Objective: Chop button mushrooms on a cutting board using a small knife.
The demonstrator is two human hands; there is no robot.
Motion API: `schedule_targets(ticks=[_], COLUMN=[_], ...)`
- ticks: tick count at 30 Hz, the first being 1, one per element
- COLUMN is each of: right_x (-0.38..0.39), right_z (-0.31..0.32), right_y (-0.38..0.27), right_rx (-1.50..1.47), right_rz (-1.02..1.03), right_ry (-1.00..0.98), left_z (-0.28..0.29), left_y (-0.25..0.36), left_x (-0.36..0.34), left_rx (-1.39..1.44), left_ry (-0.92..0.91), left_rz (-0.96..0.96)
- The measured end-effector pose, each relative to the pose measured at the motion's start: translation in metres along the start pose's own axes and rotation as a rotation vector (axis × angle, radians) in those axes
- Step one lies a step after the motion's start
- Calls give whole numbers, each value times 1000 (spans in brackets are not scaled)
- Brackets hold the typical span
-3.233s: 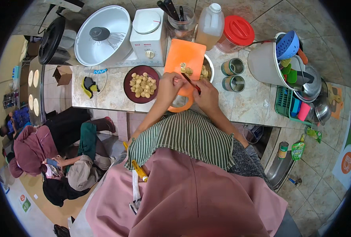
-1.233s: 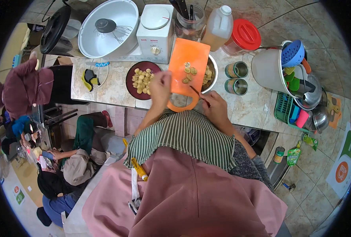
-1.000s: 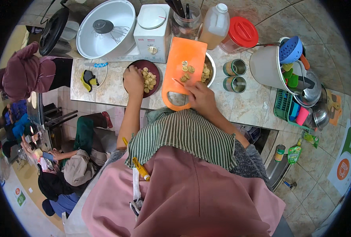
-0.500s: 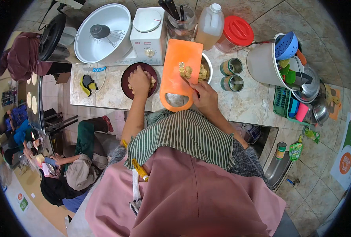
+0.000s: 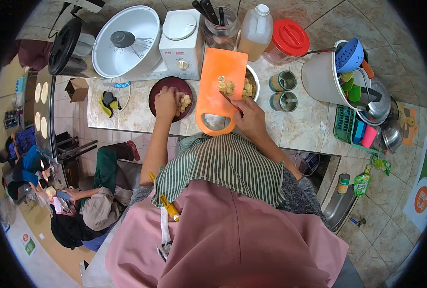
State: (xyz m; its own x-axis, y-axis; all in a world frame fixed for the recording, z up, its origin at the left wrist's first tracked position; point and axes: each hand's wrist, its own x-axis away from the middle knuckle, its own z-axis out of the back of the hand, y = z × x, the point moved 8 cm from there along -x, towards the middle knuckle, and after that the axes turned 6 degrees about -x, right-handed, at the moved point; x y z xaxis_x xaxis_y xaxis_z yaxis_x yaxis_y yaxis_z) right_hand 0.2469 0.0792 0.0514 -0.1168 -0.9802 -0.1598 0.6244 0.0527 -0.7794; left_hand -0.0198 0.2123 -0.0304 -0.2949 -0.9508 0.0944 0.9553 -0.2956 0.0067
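Note:
My left hand (image 5: 166,102) is over a dark red plate (image 5: 190,89), its fingers curled down among pale yellow pieces (image 5: 183,102); what they grip is hidden under the hand. In my right hand (image 5: 251,118) is a knife (image 5: 239,111) with a red handle, its blade angled over an orange cutting board (image 5: 216,65). Round pale slices (image 5: 227,88) lie on the board just beyond the blade. The board rests partly over a bowl (image 5: 256,81) holding more slices, at the board's right edge.
Two open tins (image 5: 283,102) stand right of the bowl. Behind are a white mixer (image 5: 180,48) with its bowl, a knife jar (image 5: 221,36), a jug (image 5: 256,33) and a red-lidded container (image 5: 290,38). Utensils fill a bucket (image 5: 319,74) at right. Other people sit at far left.
My left hand has shifted slightly left on the plate, uncovering more pale pieces to its right. My right hand and the knife stay almost the same.

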Motion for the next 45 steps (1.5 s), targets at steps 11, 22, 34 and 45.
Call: schedule_targets(ticks=[11, 22, 34, 45], right_x=[-3, -2, -13, 6], right_z=[-5, -2, -19, 0], right_y=[5, -18, -27, -25], right_rx=[19, 154, 219, 196], right_rz=[-53, 104, 226, 169], right_ry=[-8, -12, -54, -56], left_z=[51, 41, 33, 40], left_y=[124, 112, 114, 117], left_x=[25, 40, 40, 45], left_rx=[826, 1059, 1131, 1148], left_ry=[61, 138, 150, 160], left_rz=[-93, 74, 133, 147])
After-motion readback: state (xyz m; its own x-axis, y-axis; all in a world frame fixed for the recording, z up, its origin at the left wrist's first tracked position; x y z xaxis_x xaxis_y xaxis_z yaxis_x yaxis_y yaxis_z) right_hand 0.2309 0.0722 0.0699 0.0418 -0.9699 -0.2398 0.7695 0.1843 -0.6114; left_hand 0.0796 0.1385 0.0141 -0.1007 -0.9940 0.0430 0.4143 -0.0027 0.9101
